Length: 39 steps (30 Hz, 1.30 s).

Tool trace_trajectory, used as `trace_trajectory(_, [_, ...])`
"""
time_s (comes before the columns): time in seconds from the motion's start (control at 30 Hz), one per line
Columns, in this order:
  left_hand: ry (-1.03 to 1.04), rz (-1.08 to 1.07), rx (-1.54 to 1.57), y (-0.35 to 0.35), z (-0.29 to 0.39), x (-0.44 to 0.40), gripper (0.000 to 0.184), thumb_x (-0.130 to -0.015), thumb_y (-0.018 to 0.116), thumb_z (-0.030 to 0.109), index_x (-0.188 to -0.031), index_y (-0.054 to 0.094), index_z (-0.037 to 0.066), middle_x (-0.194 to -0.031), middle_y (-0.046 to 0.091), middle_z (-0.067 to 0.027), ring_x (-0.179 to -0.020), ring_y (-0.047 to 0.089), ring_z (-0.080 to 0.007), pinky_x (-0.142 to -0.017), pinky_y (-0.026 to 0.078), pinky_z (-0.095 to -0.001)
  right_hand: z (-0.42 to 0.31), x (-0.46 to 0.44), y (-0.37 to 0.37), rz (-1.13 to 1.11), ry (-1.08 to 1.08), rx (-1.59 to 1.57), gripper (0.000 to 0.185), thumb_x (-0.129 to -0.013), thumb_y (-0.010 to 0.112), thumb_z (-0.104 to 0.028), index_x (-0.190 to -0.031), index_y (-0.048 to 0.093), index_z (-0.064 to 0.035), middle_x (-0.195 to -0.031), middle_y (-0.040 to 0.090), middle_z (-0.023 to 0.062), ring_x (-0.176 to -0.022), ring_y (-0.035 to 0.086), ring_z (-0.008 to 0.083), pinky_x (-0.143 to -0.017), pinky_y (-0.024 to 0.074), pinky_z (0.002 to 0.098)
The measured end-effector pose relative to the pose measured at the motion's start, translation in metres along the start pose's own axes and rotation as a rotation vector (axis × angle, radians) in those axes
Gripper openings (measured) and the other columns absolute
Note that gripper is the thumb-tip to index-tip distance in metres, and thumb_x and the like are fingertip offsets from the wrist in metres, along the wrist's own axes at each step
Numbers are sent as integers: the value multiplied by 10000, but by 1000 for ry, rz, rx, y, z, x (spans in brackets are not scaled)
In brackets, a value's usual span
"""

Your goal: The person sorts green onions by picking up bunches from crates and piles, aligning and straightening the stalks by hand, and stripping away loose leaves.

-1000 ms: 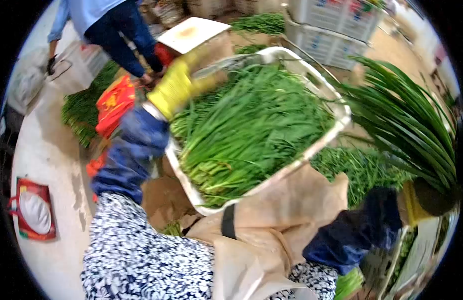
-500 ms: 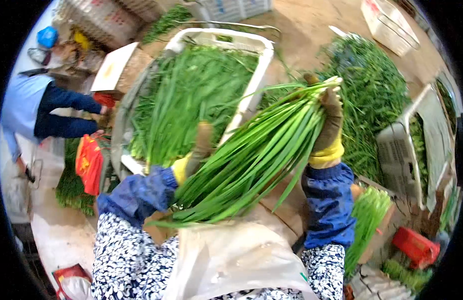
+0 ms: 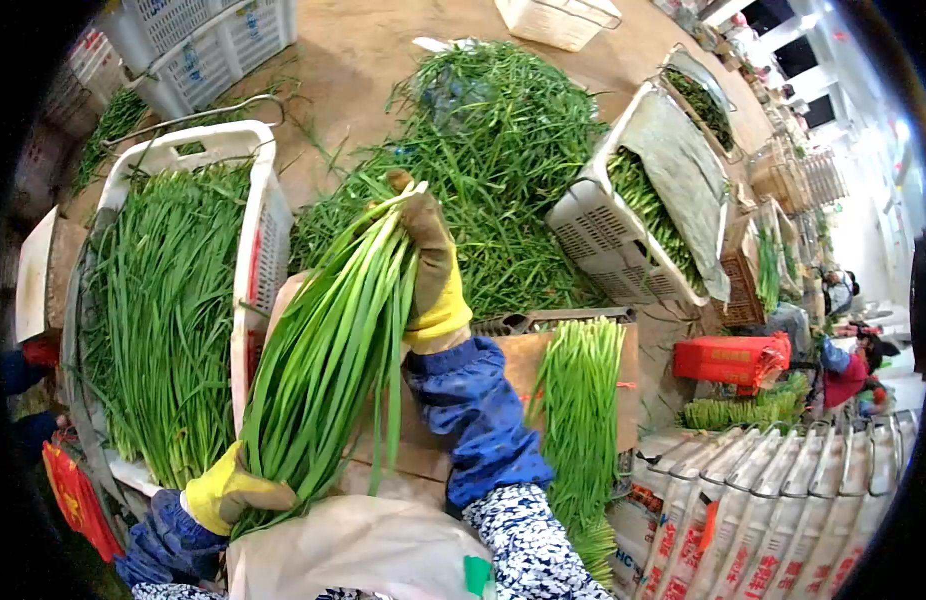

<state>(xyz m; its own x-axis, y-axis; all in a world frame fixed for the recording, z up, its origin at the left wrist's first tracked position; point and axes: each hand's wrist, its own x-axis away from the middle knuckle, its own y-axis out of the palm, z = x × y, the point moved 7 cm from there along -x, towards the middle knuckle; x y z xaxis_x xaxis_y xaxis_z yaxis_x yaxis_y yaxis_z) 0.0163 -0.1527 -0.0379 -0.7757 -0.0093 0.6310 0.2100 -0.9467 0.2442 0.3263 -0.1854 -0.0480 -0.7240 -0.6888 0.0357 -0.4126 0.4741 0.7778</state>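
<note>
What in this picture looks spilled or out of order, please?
The heap on the floor, beyond the bunch in the right hand, looks untidy: its greens lie tangled, while those in the white crate are roughly lined up. It may be only waste.

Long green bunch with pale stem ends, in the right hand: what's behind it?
Beyond the bunch show a loose green leafy heap and, at left, a white perforated plastic crate; what's directly behind is covered.
</note>
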Motion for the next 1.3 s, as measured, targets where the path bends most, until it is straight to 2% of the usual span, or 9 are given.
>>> trace_trajectory(0.13, [20,12,-281,-70,-117,-12,400,-994,459,159,-1367,429,18,-1202,572,-140,-1066,583,-241,-960,452,-401,21,-7,-34,197,14,15,436,-925,642,-230,-1280,489,-29,-899,649,91,-766,655,209,-690,563,329])
trace_trajectory(0.23, [-87,-200,231,-41,-76,12,541,-1011,443,271,-1466,300,14,-1430,470,-159,-1247,505,-249,-1105,351,-435,6,-1,-17,208,-56,-87,344,-915,661,-193,-1206,554,-43,-887,651,87,-762,656,188,-687,568,311])
trace_trajectory(0.27, [-891,79,283,-95,-174,8,702,-958,522,413,-1484,283,13,-1423,474,-177,-1307,466,-260,-1156,259,-486,11,-9,-26,230,-82,-53,315,-911,668,-185,-1180,576,-50,-883,654,88,-753,654,177,-668,567,298])
trace_trajectory(0.37, [-122,-555,-3,-43,-76,-13,540,-960,488,333,-1339,446,-49,-1330,551,-186,-1219,541,-266,-1091,357,-416,14,-32,-39,287,-271,221,340,-931,652,-204,-1203,560,-22,-880,660,86,-750,649,165,-659,560,283])
trace_trajectory(0.47, [425,-645,-453,7,2,-9,358,-864,590,57,-1209,627,-28,-1271,616,-176,-1197,581,-258,-1060,417,-369,-12,-36,-2,153,-347,171,359,-931,635,-165,-1244,546,-16,-972,647,58,-799,631,134,-673,538,254])
trace_trajectory(0.6, [250,-319,-165,22,29,-14,324,-810,653,1,-1134,677,-2,-1217,650,-160,-1170,598,-261,-1023,450,-379,-4,-40,-17,14,-180,96,430,-937,614,-318,-1269,578,-45,-1137,639,67,-1060,588,174,-956,474,325])
trace_trajectory(0.7, [507,-207,-467,10,59,-11,239,-824,692,51,-1060,704,10,-1135,683,-149,-1082,636,-257,-989,469,-381,-16,-47,-34,-94,-53,-133,334,-976,531,-302,-1206,592,-69,-1104,663,96,-977,641,202,-896,534,342])
trace_trajectory(1.07, [-157,139,-73,-23,2,15,576,-735,790,68,-1260,562,-2,-1073,676,-63,-880,617,-130,-830,506,-301,-2,-45,-54,-31,342,-143,401,-970,571,-129,-1316,473,48,-688,417,-24,-550,391,67,-534,405,239])
trace_trajectory(1.3, [-289,179,-142,-26,-17,18,497,-771,724,74,-1243,578,19,-995,690,-59,-823,607,-119,-730,512,-300,-79,-114,-197,351,-73,656,498,-840,742,-250,-1183,570,68,-761,561,37,-622,533,107,-579,463,241])
